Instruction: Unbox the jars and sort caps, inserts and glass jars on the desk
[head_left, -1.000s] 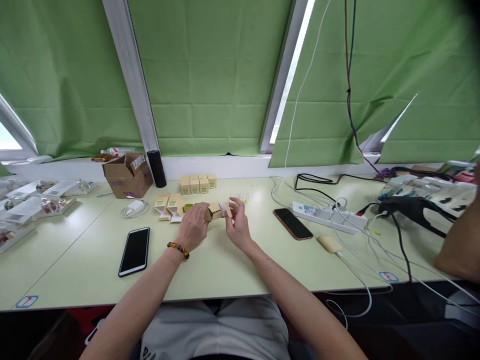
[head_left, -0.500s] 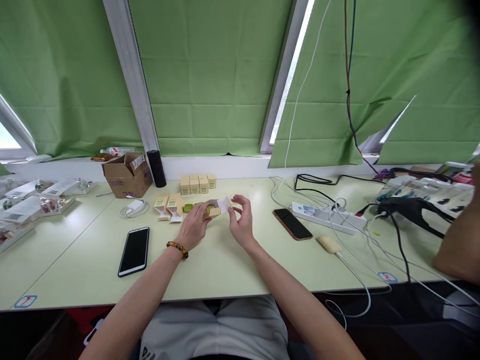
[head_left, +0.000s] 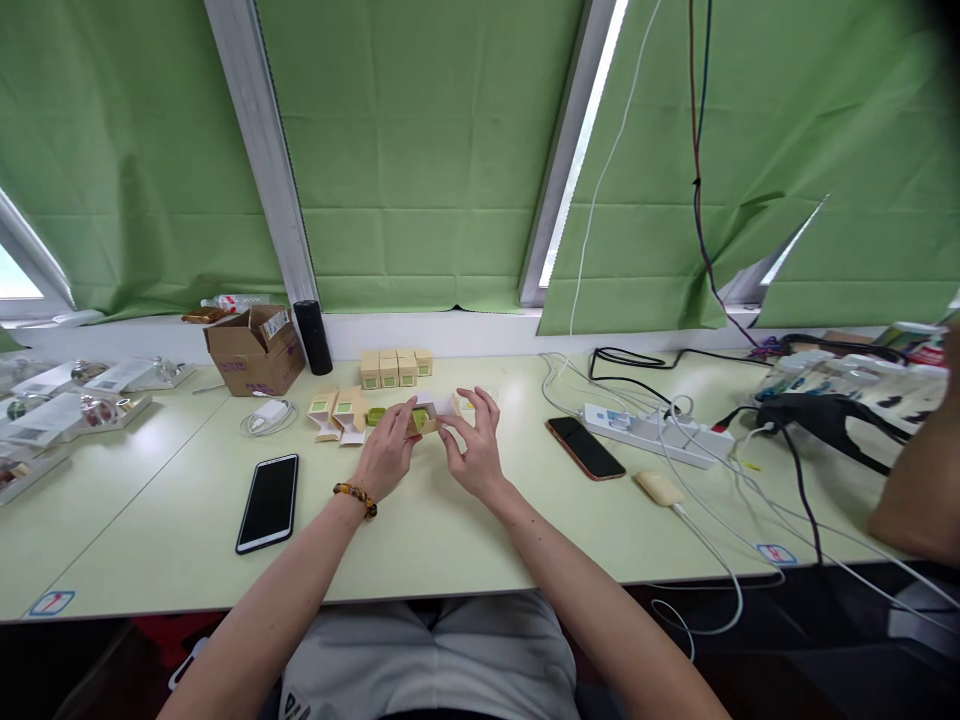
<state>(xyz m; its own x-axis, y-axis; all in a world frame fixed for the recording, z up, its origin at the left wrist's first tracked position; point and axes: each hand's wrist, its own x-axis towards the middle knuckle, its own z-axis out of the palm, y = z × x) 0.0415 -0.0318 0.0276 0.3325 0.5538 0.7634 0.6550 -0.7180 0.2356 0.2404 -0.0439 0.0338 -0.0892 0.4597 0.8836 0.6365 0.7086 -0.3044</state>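
My left hand (head_left: 386, 455) is closed around a small tan cardboard box (head_left: 430, 426) that lies on its side with its white-lined end open. Green shows inside it. At that open end, the thumb and fingers of my right hand (head_left: 476, 458) are on the box's flaps. Just left of the box, partly behind my left fingers, lies a small green piece (head_left: 376, 414). Beyond it stand two similar tan boxes with their flaps open, a left one (head_left: 322, 412) and a right one (head_left: 350, 412). Something pale behind my right fingers is too hidden to name.
Several closed small boxes (head_left: 388, 370) stand in a row at the back. A brown carton (head_left: 259, 355) and black cylinder (head_left: 313, 338) are back left. One phone (head_left: 268, 502) lies left, another phone (head_left: 585, 447) right, near a power strip (head_left: 656, 437) with cables. Another person's arm (head_left: 919, 480) shows far right.
My right hand has shifted slightly left, its fingers now closer on the box's open end. The box has turned a little, and more green shows inside. My left hand stays nearly still.
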